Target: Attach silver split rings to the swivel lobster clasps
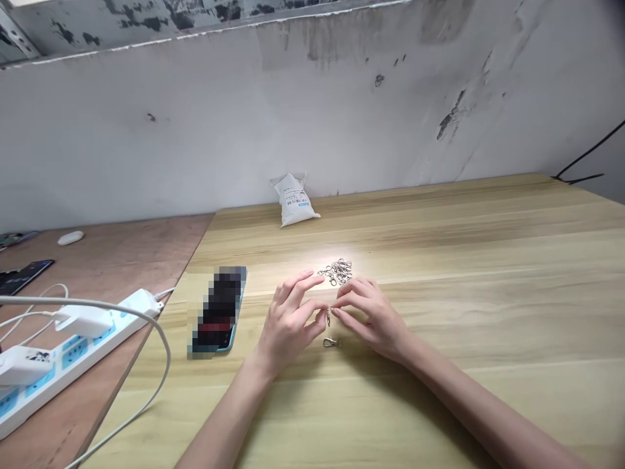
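My left hand [291, 319] and my right hand [370, 316] meet over the light wooden table [439, 273]. Between their pinched fingertips hangs a small metal clasp [329, 317], held by both hands. The left hand's other fingers are spread upward. A second metal clasp [331, 342] lies on the table just below the hands. A small pile of several metal clasps [336, 271] lies just beyond the fingers.
A phone [219, 311] lies left of my left hand. A white pouch [294, 200] stands against the wall. On the darker table at left sit a white power strip [73, 348] with plugged chargers and cables, a dark phone [22, 274] and a white mouse [71, 238].
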The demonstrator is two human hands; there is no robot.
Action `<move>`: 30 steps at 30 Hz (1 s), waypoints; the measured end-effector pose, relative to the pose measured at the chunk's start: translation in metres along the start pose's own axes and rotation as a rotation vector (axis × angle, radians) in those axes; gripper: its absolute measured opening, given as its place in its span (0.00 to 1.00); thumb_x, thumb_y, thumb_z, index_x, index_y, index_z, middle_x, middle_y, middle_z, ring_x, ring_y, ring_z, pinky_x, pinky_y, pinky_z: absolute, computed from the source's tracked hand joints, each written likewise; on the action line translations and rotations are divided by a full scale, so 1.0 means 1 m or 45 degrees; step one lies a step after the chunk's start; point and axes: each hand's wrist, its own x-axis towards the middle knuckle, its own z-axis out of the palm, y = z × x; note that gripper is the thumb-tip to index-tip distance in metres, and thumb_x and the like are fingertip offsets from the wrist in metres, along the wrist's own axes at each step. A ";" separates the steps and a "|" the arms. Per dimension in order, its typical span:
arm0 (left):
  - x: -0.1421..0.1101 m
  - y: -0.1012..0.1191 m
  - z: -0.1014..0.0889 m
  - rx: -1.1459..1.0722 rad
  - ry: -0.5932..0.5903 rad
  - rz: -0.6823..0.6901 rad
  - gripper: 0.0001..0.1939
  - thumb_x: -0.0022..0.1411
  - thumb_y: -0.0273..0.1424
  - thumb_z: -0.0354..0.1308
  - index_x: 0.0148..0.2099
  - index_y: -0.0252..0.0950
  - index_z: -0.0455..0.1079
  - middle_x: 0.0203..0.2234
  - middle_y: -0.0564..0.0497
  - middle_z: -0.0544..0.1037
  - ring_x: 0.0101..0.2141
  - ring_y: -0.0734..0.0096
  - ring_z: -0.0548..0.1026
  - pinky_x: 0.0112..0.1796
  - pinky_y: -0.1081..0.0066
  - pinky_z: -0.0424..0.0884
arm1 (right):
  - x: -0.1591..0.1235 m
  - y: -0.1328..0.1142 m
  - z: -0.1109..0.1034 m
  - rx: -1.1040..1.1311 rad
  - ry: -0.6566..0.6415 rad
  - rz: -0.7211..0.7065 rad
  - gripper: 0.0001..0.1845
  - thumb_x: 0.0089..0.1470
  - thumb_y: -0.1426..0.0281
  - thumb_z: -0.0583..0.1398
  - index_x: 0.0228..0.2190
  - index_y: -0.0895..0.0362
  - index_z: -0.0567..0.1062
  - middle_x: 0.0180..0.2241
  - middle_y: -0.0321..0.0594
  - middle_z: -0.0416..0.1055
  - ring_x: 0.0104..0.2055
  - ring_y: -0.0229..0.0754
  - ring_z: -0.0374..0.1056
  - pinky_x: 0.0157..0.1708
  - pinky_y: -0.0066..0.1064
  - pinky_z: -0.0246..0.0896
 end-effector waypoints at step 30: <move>-0.006 -0.009 0.002 -0.037 -0.266 -0.189 0.05 0.60 0.25 0.57 0.34 0.39 0.72 0.49 0.48 0.75 0.59 0.56 0.65 0.60 0.48 0.58 | 0.000 0.001 -0.004 -0.581 -0.104 -0.424 0.18 0.65 0.78 0.49 0.52 0.56 0.71 0.28 0.37 0.74 0.30 0.40 0.62 0.35 0.35 0.57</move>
